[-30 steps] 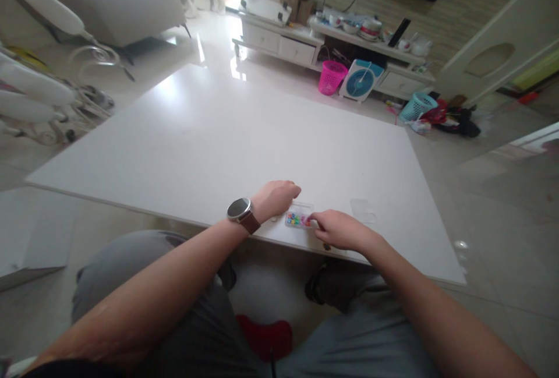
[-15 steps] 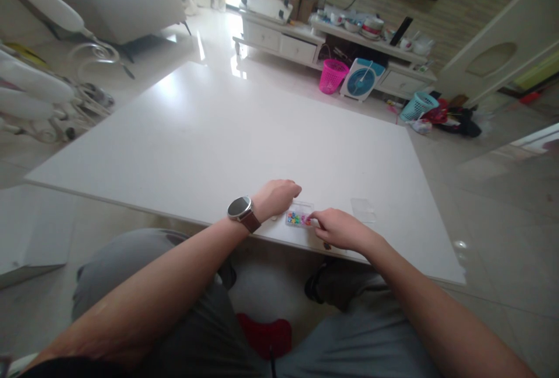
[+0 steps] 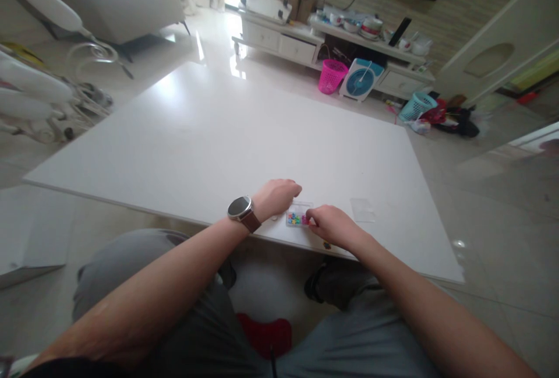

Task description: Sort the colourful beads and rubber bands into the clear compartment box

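Observation:
A small clear plastic box [image 3: 300, 205] lies near the front edge of the white table, with bright star-like pieces [image 3: 294, 219] in blue, orange, green and pink in its near part. My left hand [image 3: 279, 194] rests by the box's far left corner, fingers curled down; whatever they hold is hidden. Over the right end of the box, my right hand [image 3: 334, 225] has thumb and forefinger close together at the pink pieces. What sits between those fingertips is too small to tell. A watch [image 3: 240, 207] is on my left wrist.
A clear flat lid-like piece [image 3: 363, 210] lies right of my right hand. A small dark-and-yellow item [image 3: 327, 245] sits at the table's [image 3: 244, 133] front edge, and a small pale round thing [image 3: 274, 218] is left of the box. My knees are below the edge.
My right hand has shifted slightly left and further over the box, its forefinger now bent down toward the thumb. My left hand stays where it was.

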Tool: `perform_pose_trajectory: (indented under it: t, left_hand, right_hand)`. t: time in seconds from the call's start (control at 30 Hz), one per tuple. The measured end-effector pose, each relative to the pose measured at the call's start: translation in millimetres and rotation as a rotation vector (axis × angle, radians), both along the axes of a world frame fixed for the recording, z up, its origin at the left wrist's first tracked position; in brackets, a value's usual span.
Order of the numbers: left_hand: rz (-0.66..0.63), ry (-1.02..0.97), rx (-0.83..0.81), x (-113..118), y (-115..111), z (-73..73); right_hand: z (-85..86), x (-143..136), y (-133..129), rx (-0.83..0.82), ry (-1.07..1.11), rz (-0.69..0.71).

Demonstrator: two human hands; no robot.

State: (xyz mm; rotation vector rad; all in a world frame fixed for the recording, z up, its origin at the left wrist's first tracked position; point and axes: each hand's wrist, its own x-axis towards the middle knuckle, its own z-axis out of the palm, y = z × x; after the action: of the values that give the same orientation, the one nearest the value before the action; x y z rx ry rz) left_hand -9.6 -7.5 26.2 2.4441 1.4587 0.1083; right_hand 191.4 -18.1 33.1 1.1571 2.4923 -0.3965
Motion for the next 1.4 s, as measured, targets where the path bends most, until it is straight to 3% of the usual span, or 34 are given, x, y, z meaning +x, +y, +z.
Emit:
perform_pose_trajectory:
  t: [1.4]
  left_hand:
    - [-0.006, 0.004, -0.016, 0.3, -0.4, 1.6]
  right_hand:
    - [7.7, -1.1, -2.1, 0.009, -0.073, -0.018]
